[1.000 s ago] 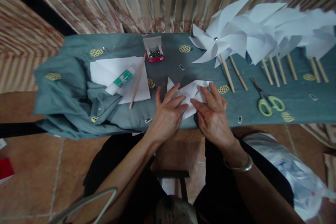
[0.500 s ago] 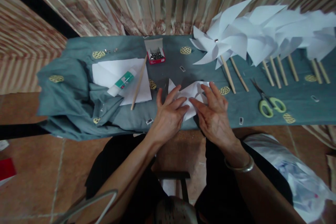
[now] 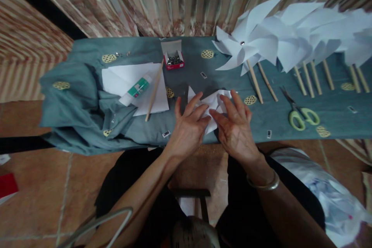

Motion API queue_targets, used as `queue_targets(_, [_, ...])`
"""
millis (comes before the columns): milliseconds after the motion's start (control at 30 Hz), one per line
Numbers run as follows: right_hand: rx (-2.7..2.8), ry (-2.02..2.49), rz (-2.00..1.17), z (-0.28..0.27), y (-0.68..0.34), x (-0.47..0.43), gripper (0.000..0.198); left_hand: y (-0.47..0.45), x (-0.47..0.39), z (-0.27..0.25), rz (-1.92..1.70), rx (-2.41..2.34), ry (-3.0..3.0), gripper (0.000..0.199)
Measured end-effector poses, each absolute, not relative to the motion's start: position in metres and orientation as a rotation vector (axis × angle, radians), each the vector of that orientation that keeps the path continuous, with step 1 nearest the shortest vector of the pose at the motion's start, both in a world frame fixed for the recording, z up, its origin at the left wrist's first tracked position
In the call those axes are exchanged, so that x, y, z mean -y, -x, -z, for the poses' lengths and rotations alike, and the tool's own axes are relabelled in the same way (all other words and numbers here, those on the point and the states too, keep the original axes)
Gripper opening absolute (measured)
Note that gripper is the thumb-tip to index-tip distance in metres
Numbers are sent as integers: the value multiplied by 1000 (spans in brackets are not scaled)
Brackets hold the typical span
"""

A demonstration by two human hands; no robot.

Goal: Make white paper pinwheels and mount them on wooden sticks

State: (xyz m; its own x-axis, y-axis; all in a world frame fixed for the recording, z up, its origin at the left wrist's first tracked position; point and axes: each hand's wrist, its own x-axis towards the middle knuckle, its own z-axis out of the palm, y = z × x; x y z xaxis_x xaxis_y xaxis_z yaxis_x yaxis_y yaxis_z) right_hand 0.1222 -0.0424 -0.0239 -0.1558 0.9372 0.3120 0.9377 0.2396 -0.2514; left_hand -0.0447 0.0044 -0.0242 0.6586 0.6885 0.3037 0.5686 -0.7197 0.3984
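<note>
A small folded white paper pinwheel [image 3: 214,103] lies on the cloth near the front edge, under both hands. My left hand [image 3: 186,131] holds its left part, thumb and fingertips pressed on the paper near its middle. From the other side my right hand [image 3: 236,133] grips it, with the thumb near the centre and the fingers over the right-hand folds. The fingers partly cover the paper, so its centre is hard to make out. No stick is attached that I can see.
Left of the hands, a glue stick [image 3: 138,88] and a wooden stick [image 3: 154,91] rest on white paper sheets [image 3: 116,75]. Behind stands an open red box [image 3: 175,66] of metal pins. Several pinwheels [image 3: 255,40] on sticks lie right, beyond green-handled scissors [image 3: 298,118].
The right fingers have shifted slightly on the paper pinwheel. Both hands keep hold of it, and the camera view has moved a little.
</note>
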Motion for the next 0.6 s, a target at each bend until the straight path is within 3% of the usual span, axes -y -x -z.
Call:
queue_targets(200, [2107, 1748, -51, 21, -120, 44, 53, 42, -3, 23, -664, -1012, -2603, 25])
queue_targets(600, [2114, 1711, -94, 16, -120, 45, 48, 44, -3, 17, -582, -1024, -2544, 25])
